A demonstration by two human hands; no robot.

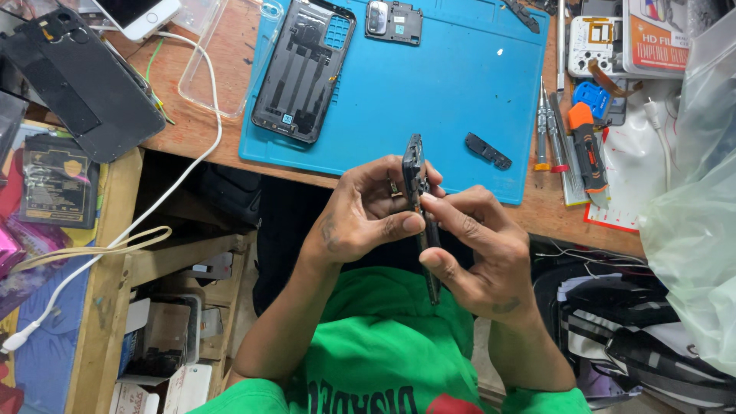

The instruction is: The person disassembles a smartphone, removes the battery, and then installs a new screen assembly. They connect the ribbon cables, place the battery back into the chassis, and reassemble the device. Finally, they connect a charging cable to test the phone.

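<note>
Left hand: fingers curled, thumb and index pinching the dark phone body, which stands edge-on between both hands, likely so its side seam faces up. Right hand: fingertips closed on the same edge, thumb bracing lower down. Beyond the fingertips, 1 back cover on the blue mat. Phone's faces are hidden; lower end lost against the shirt.

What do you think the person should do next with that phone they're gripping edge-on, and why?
Probably lower the phone body flat onto the blue mat. Both the left hand and right hand pinch it on edge in the air in front of the bench, while its back cover and a small black part already lie there, with screwdrivers beside them.
</note>
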